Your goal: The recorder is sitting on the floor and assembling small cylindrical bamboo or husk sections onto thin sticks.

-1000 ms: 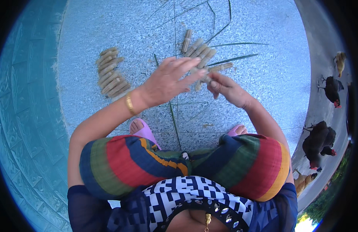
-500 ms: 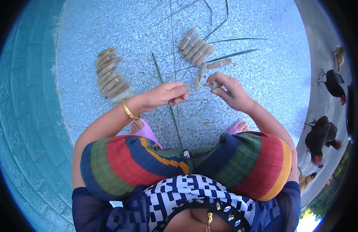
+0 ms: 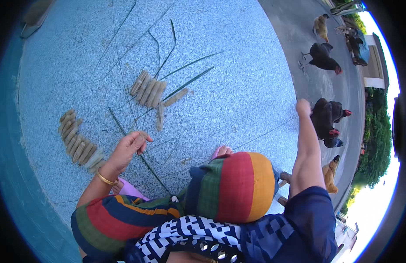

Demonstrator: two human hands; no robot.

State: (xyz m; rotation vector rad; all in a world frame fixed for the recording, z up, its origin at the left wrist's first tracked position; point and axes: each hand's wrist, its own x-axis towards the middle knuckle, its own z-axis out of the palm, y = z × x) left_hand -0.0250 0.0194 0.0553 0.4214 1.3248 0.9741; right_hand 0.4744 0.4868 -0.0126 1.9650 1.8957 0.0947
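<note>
Pinching with thumb against curled fingertips, the left hand (image 3: pixel 127 149) has its grip pressed together on a small tan roll (image 3: pixel 143 135) and, as far as the view shows, on a thin green leaf strip (image 3: pixel 141 155) that passes under it. The roll pokes out just above the fingertips; little of it shows. The strip runs from above and left of the grip, down past it to the right, toward the striped knee (image 3: pixel 236 186).

The right hand (image 3: pixel 303 106) is raised far out to the right of that grip, its fingers folded into a loose fist; I cannot tell whether anything is inside it. Just beyond it stand dark hens (image 3: pixel 328 120), with more on the grey pavement above.

Above the left grip and slightly right lies a cluster of tan rolls (image 3: pixel 148 90) side by side on the speckled blue stone floor (image 3: pixel 238 65), with one longer roll (image 3: pixel 175 97) angled off to its right and another (image 3: pixel 160 117) hanging below. Long green leaf blades (image 3: pixel 187 82) fan out from that cluster. Left of the grip, a second row of rolls (image 3: pixel 76 140) curves down the floor.

Half a second earlier both hands met close together over the strip, just below the cluster. Now the right arm has swung away toward the hens, and the left hand alone stays at the strip.
</note>
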